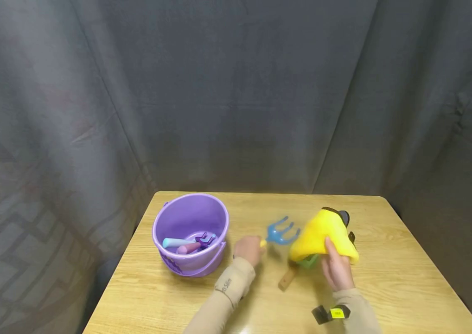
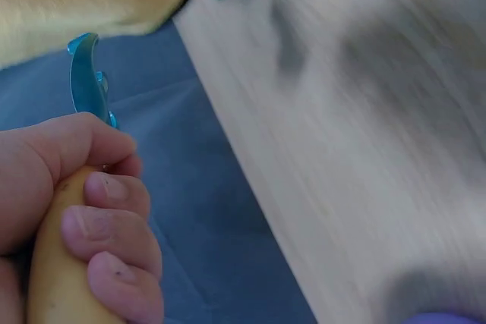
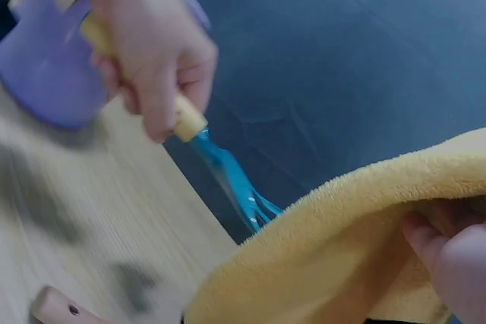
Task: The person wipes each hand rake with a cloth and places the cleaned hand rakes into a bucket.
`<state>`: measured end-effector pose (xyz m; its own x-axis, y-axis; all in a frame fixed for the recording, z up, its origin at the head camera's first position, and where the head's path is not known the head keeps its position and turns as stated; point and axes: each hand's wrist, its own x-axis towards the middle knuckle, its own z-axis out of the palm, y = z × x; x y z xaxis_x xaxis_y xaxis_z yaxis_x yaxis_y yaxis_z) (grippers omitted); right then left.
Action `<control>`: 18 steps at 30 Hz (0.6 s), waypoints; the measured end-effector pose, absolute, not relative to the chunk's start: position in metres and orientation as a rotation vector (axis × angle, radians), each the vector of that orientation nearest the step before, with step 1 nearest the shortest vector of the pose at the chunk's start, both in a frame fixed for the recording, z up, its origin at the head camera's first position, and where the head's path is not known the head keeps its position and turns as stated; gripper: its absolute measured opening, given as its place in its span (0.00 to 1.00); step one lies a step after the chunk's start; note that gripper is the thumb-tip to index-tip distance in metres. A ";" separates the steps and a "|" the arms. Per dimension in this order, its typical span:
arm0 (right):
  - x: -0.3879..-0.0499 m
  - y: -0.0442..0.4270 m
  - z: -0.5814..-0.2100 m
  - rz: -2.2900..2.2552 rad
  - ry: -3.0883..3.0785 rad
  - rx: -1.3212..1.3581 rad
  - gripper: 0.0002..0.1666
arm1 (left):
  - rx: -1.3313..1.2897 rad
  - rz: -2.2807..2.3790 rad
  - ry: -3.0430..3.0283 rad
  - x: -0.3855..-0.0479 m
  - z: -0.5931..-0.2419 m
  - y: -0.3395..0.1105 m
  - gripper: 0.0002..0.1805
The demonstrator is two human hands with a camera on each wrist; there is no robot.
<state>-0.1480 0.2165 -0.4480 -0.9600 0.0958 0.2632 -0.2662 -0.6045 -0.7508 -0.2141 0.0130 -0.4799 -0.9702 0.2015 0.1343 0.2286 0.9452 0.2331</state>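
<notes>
My left hand (image 1: 247,250) grips the yellow handle of a small blue hand fork (image 1: 279,234), its tines towards the right. In the left wrist view, the fingers wrap around that yellow handle (image 2: 64,278). A fuzzy yellow plush bag (image 1: 323,234) with dark trim is held in my right hand (image 1: 338,271), thumb outside; the right wrist view shows fingers (image 3: 459,259) at its opening, partly hidden by the fabric. The fork's tines are close to the bag's left side. Below the bag lies a green tool with a wooden handle (image 1: 288,278), its green part mostly covered.
A purple bucket (image 1: 196,211) stands at the table's left. Inside it lie a light-blue-handled tool (image 1: 177,242) and a pink-handled tool (image 1: 188,248). The wooden table (image 1: 403,278) ends at a grey curtain (image 1: 236,102) behind.
</notes>
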 end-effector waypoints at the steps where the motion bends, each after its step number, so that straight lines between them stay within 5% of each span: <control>1: -0.147 0.213 -0.445 2.563 -1.397 0.250 0.10 | -0.341 -0.367 -2.989 -0.212 -0.478 0.014 0.11; 8: -0.145 0.191 -0.438 2.003 -2.287 -0.038 0.20 | -0.387 -0.392 -2.963 -0.202 -0.469 0.020 0.12; 18: -0.152 0.176 -0.457 1.709 -2.807 -0.040 0.35 | -0.456 -0.377 -2.885 -0.188 -0.460 0.022 0.13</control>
